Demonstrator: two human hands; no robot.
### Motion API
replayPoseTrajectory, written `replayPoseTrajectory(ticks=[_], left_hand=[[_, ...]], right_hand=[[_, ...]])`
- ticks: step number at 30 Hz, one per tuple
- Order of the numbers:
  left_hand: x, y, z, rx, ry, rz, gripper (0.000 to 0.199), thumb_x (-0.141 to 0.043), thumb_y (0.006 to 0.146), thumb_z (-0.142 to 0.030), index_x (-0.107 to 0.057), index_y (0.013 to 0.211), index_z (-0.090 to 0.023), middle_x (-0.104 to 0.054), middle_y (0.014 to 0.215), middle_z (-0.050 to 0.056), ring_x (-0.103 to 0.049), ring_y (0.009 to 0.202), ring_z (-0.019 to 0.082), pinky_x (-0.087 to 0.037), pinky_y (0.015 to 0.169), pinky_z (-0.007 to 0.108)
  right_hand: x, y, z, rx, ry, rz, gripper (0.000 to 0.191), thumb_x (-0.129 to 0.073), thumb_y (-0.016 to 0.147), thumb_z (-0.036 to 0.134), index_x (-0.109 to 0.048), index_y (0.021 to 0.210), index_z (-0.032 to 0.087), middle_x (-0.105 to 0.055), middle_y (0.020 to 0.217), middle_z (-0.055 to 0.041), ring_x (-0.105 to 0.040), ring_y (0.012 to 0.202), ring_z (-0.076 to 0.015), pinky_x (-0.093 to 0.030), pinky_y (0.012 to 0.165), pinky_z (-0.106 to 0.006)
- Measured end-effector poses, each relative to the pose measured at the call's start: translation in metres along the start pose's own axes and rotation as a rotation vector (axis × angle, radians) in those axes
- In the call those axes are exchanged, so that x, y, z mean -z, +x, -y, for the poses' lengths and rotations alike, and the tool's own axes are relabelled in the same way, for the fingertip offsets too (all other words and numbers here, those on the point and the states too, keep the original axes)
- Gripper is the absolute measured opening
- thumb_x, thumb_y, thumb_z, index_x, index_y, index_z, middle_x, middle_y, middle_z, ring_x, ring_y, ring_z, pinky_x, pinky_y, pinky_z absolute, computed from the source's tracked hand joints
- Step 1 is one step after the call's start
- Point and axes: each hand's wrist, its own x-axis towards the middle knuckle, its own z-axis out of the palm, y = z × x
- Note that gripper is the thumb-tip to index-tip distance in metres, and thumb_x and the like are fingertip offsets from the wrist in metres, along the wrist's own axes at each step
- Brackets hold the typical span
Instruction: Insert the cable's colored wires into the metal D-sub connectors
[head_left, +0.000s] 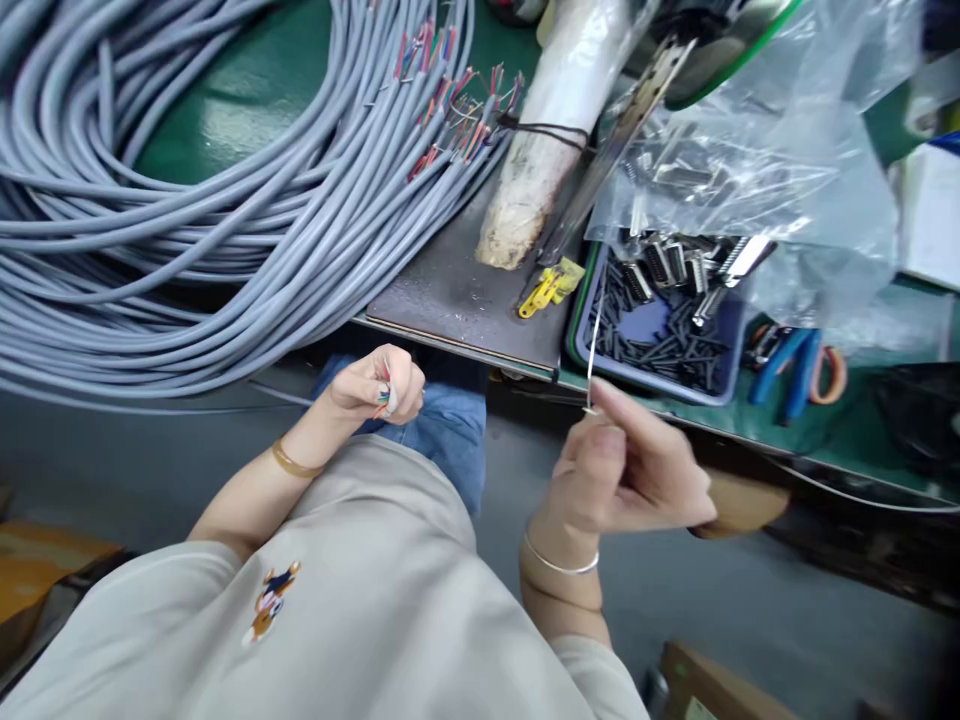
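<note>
thin red and green wire ends [384, 398] poke from the left hand [384, 382], whose curled grip pinches them near blue jeans [450, 430], hiding the rest. the right hand [626, 462] pinches a thin white strand [593, 340], its lower end unclear. a blue plastic tray [643, 322] holds slim black pieces [691, 350] and silvery metal connectors [667, 264], some under a clear plastic bag [817, 190].

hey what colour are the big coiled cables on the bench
Bluish grey; the coiled cables show best in the head view.
</note>
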Motion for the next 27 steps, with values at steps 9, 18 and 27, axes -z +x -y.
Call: replayPoseTrajectory(ticks=[9, 18, 27], left_hand=[[0.0, -0.005, 0.002, 0.036, 0.032, -0.014, 0.055, -0.084, 0.057, -0.056, -0.05, 0.034, -0.021, -0.036, 0.029, 0.001, -0.027, 0.021, 0.009, -0.023, 0.027, 0.024], [-0.03, -0.001, -0.013, 0.025, 0.046, -0.311, 0.038, -0.09, 0.067, -0.038, -0.058, 0.062, -0.018, -0.048, 0.047, -0.005, -0.03, 0.034, 0.004, -0.022, 0.035, 0.017], [-0.058, 0.011, -0.017, -0.038, 0.101, -0.609, 0.035, -0.089, 0.067, -0.028, -0.056, 0.071, -0.016, -0.055, 0.057, -0.006, -0.035, 0.039, 0.002, -0.02, 0.036, 0.014]], right_hand=[[-0.014, 0.0, 0.004, -0.11, 0.077, 0.093, 0.026, -0.067, 0.098, 0.016, -0.066, 0.122, 0.026, -0.082, 0.095, 0.0011, -0.081, 0.081, -0.0162, -0.068, 0.071, -0.028], [-0.009, -0.003, 0.002, -0.116, 0.011, 0.125, 0.004, -0.075, 0.091, 0.021, -0.073, 0.093, 0.024, -0.078, 0.077, 0.0021, -0.076, 0.065, -0.0156, -0.061, 0.058, -0.028], [-0.007, -0.003, 0.005, -0.151, -0.015, 0.118, 0.007, -0.068, 0.096, 0.024, -0.074, 0.1, 0.025, -0.057, 0.052, 0.0095, -0.044, 0.036, -0.0074, -0.034, 0.039, -0.024]])
